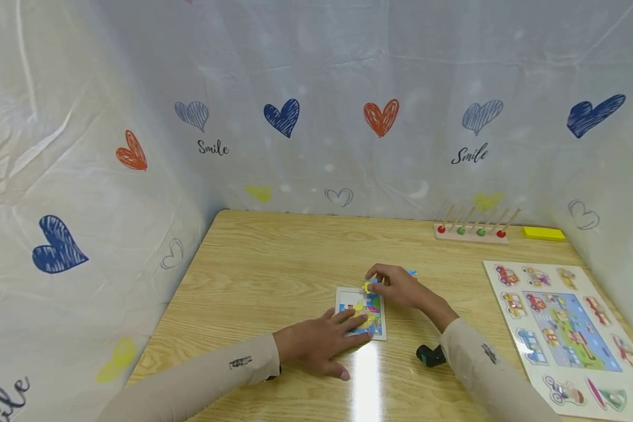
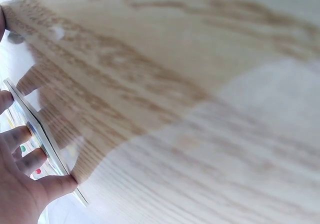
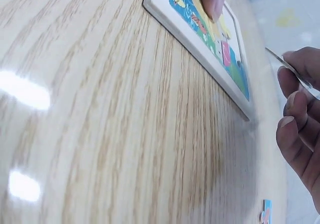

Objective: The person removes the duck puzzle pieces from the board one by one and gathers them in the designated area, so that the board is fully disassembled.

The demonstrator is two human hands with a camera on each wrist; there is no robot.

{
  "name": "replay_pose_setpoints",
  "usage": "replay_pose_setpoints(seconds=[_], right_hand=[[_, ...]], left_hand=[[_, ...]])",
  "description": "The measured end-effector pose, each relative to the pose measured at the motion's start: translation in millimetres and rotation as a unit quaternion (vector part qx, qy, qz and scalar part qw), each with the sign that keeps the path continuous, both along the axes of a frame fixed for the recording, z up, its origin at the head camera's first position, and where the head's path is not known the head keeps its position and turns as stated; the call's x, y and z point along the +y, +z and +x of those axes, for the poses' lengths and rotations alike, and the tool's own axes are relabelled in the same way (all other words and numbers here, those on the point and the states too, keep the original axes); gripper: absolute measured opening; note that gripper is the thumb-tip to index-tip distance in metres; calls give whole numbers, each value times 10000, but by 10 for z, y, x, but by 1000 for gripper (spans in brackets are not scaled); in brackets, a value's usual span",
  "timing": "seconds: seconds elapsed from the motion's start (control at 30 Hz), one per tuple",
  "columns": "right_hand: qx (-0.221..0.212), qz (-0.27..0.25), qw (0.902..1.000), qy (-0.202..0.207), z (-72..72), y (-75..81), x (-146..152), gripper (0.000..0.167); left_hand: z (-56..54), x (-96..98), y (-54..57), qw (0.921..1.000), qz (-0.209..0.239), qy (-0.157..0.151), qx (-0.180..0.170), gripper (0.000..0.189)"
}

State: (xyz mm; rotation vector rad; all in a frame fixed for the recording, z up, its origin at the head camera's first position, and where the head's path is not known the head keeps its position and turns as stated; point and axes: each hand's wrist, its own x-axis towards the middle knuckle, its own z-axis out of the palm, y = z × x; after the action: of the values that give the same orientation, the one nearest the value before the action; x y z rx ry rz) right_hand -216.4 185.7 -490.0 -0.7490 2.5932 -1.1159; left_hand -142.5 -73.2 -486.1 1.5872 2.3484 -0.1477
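Note:
A small square jigsaw puzzle in a white tray lies on the wooden table. My left hand rests on it with fingers spread, covering part of the picture; in the left wrist view, fingertips press on the board and its edge. My right hand pinches a thin yellow and blue puzzle piece between thumb and finger over the tray's upper right. The right wrist view shows this piece nearly edge-on, above the table. Fitted pieces fill the tray's lower and right parts, while the upper left shows white backing.
Another puzzle piece lies just beyond my right hand. A black object sits beside the right forearm. A large vehicle puzzle board covers the table's right side. Behind it stand a peg rack with beads and a yellow block.

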Motion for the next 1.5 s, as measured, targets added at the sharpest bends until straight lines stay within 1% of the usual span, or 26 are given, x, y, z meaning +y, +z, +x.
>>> replay_pose_setpoints(seconds=[0.07,0.17,0.3,0.47,0.73,0.87,0.97,1.1,1.2,1.33,1.5], right_hand=[[-29,-47,10000,-78,10,-11,32,14],[26,-83,9999,-138,15,-25,75,12],[41,-91,9998,-147,19,-20,126,17],[-149,-160,9997,-91,29,-9,193,25],[-195,-258,9995,-44,45,-28,280,29],[-298,-357,9988,-148,57,-54,321,29],[-381,-471,9978,-257,63,-74,355,26],[-364,-555,9973,-319,71,-79,405,24],[-316,-553,9972,-394,76,-65,439,26],[-362,-556,9964,-525,84,-50,490,25],[-474,-585,9958,-519,100,-53,585,31]], left_hand=[[2,2,-4,10000,16,-4,22,83],[7,4,-9,10000,29,12,76,83],[14,7,-7,10000,-2,61,75,83],[13,11,-4,9999,-38,93,-11,83],[-3,10,-35,9999,-2,79,-105,83],[-9,8,-45,9999,14,79,-128,82],[-7,4,-49,10000,3,65,-70,82],[-1,-5,-56,10000,2,31,-5,83],[-2,-6,-62,10000,16,12,13,83],[-8,-5,-58,10000,28,3,-18,82],[-9,-5,-64,10000,21,-5,-43,83]])
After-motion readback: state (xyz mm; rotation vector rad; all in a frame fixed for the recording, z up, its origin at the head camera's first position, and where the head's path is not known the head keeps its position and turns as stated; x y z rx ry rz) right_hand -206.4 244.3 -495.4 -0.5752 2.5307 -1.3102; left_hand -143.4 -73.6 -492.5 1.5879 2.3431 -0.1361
